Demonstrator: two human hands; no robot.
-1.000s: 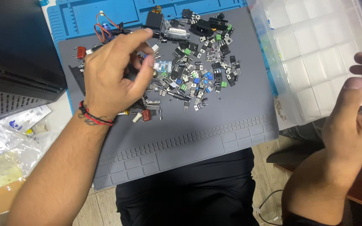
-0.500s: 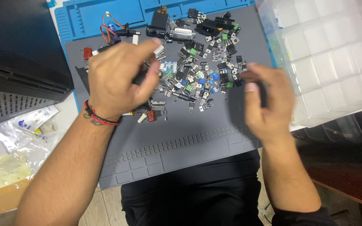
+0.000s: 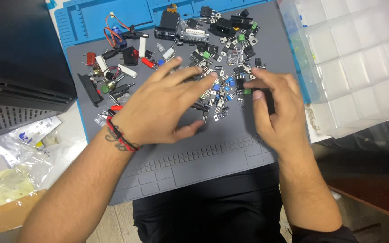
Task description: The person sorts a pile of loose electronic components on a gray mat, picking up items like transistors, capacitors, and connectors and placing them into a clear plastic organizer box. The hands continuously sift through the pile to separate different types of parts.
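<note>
A heap of small electronic parts lies scattered over a grey work mat: black transistors, green and blue terminal blocks, connectors, white resistors. My left hand hovers flat over the middle of the heap with its fingers spread, holding nothing that I can see. My right hand rests at the heap's right edge, its fingertips touching small black and green parts near a green block. Parts under both palms are hidden.
A clear plastic compartment box stands at the right. A blue mat lies under the grey one at the back. A black device sits at the left, with plastic bags below it. A small servo with coloured wires lies at the back left.
My right hand came in from the far right onto the right edge of the heap. My left hand flattened and spread its fingers over the parts.
</note>
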